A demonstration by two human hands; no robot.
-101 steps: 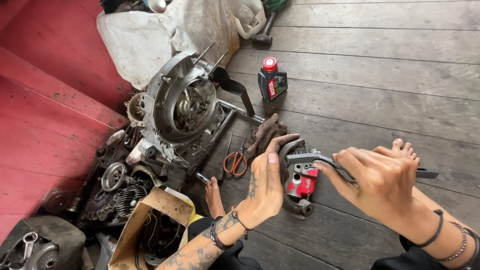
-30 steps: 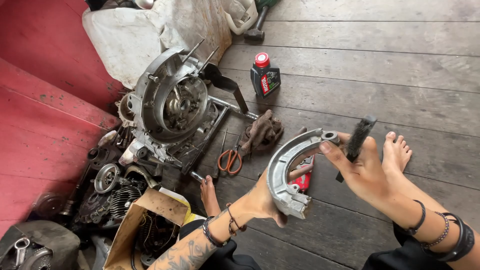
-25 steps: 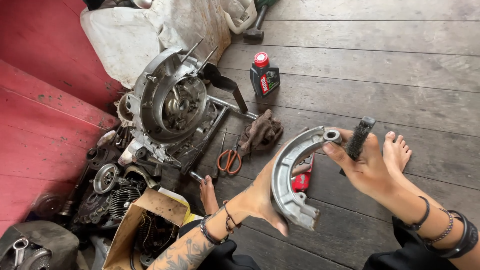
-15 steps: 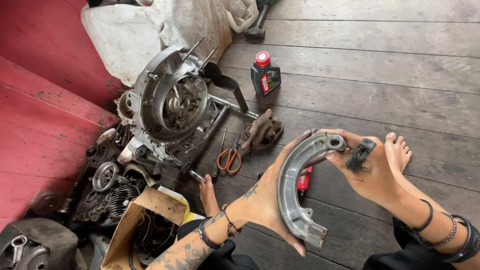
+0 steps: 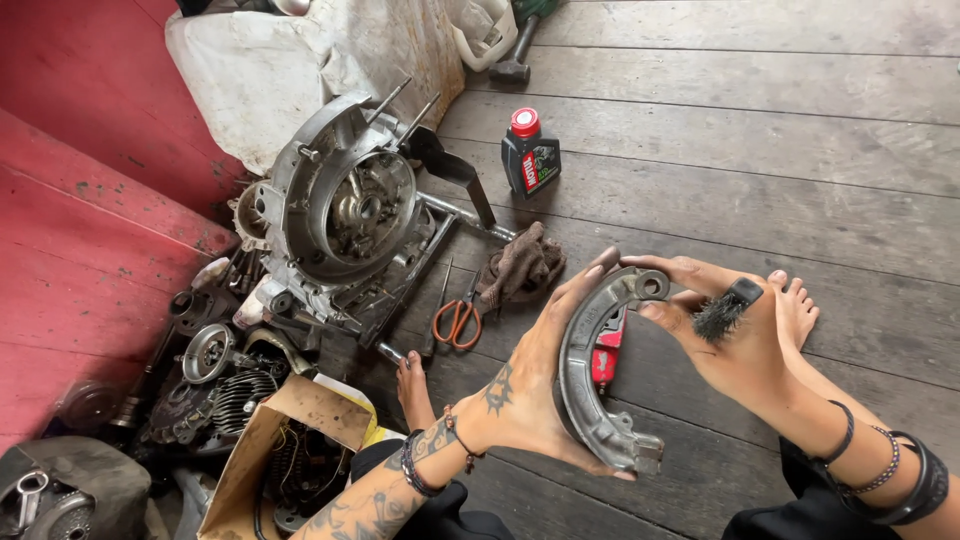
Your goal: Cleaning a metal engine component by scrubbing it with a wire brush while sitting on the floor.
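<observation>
**A:** Head view, lower middle of the frame: the left hand (image 5: 525, 385) cradles a curved, dull grey metal brake shoe (image 5: 598, 372), palm under its outer arc, fingers spread along the back and thumb closed at its lower end. So it is clamped on the shoe, held off the floor.

**B:** And the right hand (image 5: 745, 345)?

**A:** Right of it, fingers curled shut round a small black-bristled wire brush (image 5: 722, 312), forefinger and thumb pinching the shoe's upper eyelet end.

**B:** How to brush it well, you think?

**A:** I would keep the shoe braced at both ends as it is, and stroke along the curve, not across, so the bristles follow the lining. The cast rib and the eyelet look like dirt traps; short strokes there.

**B:** Surfaces?

**A:** The shoe is matt, pitted and greasy-looking, a stiff crescent. The brush bristles are dark and splayed.

**B:** Around it?

**A:** Weathered grey plank floor (image 5: 800, 150). Centre: orange-handled scissors (image 5: 456, 322) beside a crumpled brown rag (image 5: 522, 268). Above them a small black oil bottle with a red cap (image 5: 529, 152). Upper left, a round aluminium engine casing (image 5: 345, 205), rough-cast with studs.
</observation>
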